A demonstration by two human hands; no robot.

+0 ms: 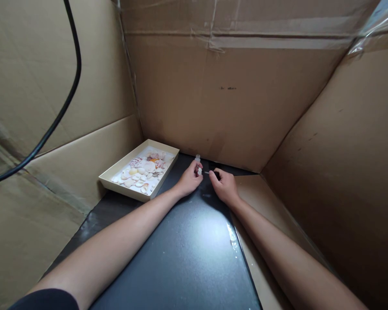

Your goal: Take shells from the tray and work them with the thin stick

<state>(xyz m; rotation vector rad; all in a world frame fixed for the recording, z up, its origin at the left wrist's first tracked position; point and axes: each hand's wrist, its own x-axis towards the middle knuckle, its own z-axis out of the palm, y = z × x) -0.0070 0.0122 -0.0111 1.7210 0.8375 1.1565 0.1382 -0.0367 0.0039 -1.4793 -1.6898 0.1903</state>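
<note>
Near the back of the dark table, my left hand (190,177) is closed on a small white piece (199,171), too small to identify. My right hand (224,185) wraps round a black handle (217,175) with a thin light tip that points left toward the white piece; a narrow gap shows between them. Just beyond my left fingers stands a small clear bottle (197,158). To the left of my left hand, a cream tray (126,188) holds several shells (144,168) on a white base.
Cardboard walls (226,103) enclose the dark table (194,254) at the back and both sides. A cardboard sheet (258,193) lies along the table's right side. At the upper left hangs a black cable (76,73).
</note>
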